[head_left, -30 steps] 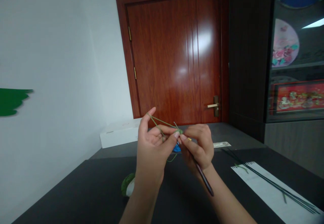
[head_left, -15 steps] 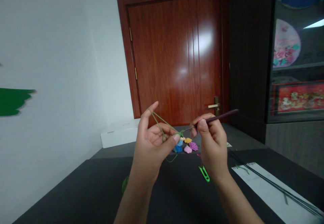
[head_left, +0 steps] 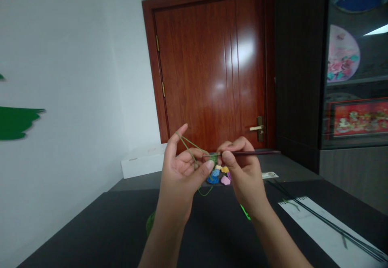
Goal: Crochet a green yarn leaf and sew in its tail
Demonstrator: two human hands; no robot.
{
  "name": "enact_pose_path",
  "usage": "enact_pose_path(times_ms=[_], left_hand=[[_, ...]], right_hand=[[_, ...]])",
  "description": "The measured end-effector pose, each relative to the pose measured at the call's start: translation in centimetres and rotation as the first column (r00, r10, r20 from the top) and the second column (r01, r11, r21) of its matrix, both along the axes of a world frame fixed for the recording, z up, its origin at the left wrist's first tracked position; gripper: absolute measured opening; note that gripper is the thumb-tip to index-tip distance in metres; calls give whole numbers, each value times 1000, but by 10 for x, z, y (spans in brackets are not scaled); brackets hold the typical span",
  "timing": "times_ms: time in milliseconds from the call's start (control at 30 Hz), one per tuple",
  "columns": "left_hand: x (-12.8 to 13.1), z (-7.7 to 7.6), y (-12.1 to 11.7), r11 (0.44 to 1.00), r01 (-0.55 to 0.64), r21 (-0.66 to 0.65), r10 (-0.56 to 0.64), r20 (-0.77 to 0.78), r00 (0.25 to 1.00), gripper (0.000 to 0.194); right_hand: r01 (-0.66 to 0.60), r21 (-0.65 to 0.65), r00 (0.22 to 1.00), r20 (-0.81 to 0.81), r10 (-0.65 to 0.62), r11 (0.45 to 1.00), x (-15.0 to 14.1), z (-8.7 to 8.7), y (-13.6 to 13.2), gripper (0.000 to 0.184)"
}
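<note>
The left hand (head_left: 178, 175) is pinching a small green crocheted piece (head_left: 213, 158) between its thumb and fingers, with the forefinger raised and green yarn (head_left: 190, 145) running taut over it. The right hand (head_left: 244, 175) is clamped on a dark crochet hook (head_left: 254, 152), its tip at the piece. Steady yarn tension and a pinch close to the hook's tip look like the way to work cleanly here. A slack loop of yarn is hanging below the left hand. The piece is being held above crocheted flowers (head_left: 216, 176) lying on a dark surface (head_left: 91, 235). Nearer than the flowers and to their left, a green yarn ball (head_left: 150, 224) is sitting; to their right lie green snips (head_left: 246, 212), then a white sheet (head_left: 315, 227) carrying dark rods (head_left: 330, 228), which are reaching toward the surface's right edge.
</note>
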State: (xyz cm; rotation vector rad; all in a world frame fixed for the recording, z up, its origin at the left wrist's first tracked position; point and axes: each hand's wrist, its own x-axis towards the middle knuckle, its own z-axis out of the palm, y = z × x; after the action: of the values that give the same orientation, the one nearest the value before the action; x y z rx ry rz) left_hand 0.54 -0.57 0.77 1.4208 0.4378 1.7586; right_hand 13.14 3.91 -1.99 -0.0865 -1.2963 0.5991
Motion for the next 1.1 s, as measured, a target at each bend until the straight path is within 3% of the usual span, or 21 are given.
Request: enact_pose_path(times_ms=[33,67,100,133,167,200,233,300,367,467,667,900,967,1033,1100], left_hand=[[0,0,-1,1000,19,-10,-19,14,1000,95],[0,-1,-1,997,64,-34,-63,25,998,95],[0,-1,0,989,132,-73,-129,34,991,93],[-1,-2,1,970,213,-120,-209,43,977,91],[-2,-3,2,941,293,-169,-287,56,956,89],[-3,-3,3,909,360,-210,-353,72,933,86],[-4,-4,4,880,411,-239,-402,89,911,85],[-5,-4,7,842,476,-255,-461,117,879,85],[-6,-4,8,830,504,-238,-487,131,864,87],[-8,-5,10,832,515,-208,-503,113,857,89],[-10,-4,8,839,515,-175,-512,65,856,85],[-6,-3,7,971,235,-35,-237,-38,971,93],[-5,-4,8,984,180,-1,-180,-51,982,97],[-4,-6,8,992,127,13,-127,-49,991,98],[-3,-6,6,998,67,20,-67,-35,997,96]], right_hand=[[185,133,981,31,-190,974,3,-1,1,10],[354,275,925,38,-378,894,6,-3,2,12],[481,398,848,15,-530,781,8,-5,3,16],[552,488,783,-25,-621,676,9,-7,4,20],[572,533,762,-65,-644,624,9,-8,5,23],[552,530,792,-94,-603,644,7,-9,6,22],[489,500,854,-104,-511,715,5,-9,6,18],[227,342,973,-117,-198,912,-2,-8,7,3],[-41,209,990,-125,68,977,-7,-5,7,8],[-258,124,951,-140,274,958,-6,-2,5,11],[-442,2,881,-187,435,897,1,1,1,18],[-543,-228,838,-87,539,808,-1,2,2,28],[-533,-215,844,-68,532,818,-3,2,2,29],[-468,-156,883,-51,466,870,-3,1,2,26],[-252,-34,968,-16,251,967,-1,0,2,18]])
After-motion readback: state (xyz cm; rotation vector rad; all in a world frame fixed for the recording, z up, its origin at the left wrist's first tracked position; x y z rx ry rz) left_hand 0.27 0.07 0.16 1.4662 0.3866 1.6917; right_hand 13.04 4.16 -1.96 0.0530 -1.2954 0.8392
